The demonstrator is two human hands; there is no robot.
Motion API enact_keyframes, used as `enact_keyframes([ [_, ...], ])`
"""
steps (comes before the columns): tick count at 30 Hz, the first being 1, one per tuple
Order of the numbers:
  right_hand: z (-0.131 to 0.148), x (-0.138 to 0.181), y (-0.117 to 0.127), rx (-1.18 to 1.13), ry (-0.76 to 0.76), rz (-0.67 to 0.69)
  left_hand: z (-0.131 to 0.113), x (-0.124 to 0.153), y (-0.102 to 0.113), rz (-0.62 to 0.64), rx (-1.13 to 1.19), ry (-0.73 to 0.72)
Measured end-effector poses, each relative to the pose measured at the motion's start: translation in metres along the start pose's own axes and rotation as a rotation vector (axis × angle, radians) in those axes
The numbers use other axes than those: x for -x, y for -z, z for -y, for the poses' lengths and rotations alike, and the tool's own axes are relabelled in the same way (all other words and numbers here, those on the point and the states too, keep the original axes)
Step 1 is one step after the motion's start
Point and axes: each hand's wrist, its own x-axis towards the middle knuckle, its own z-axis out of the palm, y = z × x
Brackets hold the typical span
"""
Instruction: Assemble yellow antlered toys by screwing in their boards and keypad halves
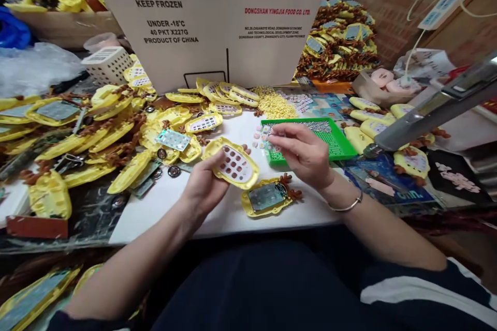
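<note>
My left hand (205, 182) holds a yellow oval toy shell (232, 163) with rows of button holes, tilted face up above the white table (163, 207). My right hand (301, 151) hovers just right of it, fingers pinched on something small I cannot make out, over the near corner of a green tray (337, 147). A few small pale buttons (259, 137) lie on the table by that tray corner. A second yellow shell with a circuit board and brown antlers (269, 196) lies below my right hand.
Heaps of yellow shells and boards (97, 134) cover the left side. A large white-and-red carton (217, 26) stands behind. More shells (221, 101), yellow pellets (275, 104), finished toys (337, 36) and a metal arm (438, 106) sit at the back and right.
</note>
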Motion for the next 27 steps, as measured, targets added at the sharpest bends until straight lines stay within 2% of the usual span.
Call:
enact_keyframes([
  [4,0.017,0.012,-0.005,-0.043,-0.016,0.019,0.02,0.01,0.002,0.088,0.097,0.013],
  [10,0.031,0.014,-0.006,-0.103,-0.068,0.057,0.029,0.016,0.007,0.045,0.205,-0.001],
  [12,0.041,0.012,-0.008,-0.178,-0.191,0.065,0.032,0.017,0.008,0.036,0.235,-0.035],
  [16,0.062,0.006,-0.019,-0.439,-0.536,0.053,0.041,0.017,0.008,0.086,0.282,-0.15],
  [19,0.071,0.005,-0.03,-0.488,-0.601,0.062,0.047,0.017,0.007,0.104,0.289,-0.197],
  [22,0.074,0.007,-0.037,-0.339,-0.525,0.146,0.05,0.017,0.006,0.095,0.274,-0.234],
  [27,0.077,0.012,-0.039,0.098,-0.185,0.292,0.052,0.015,0.007,0.073,0.296,-0.232],
])
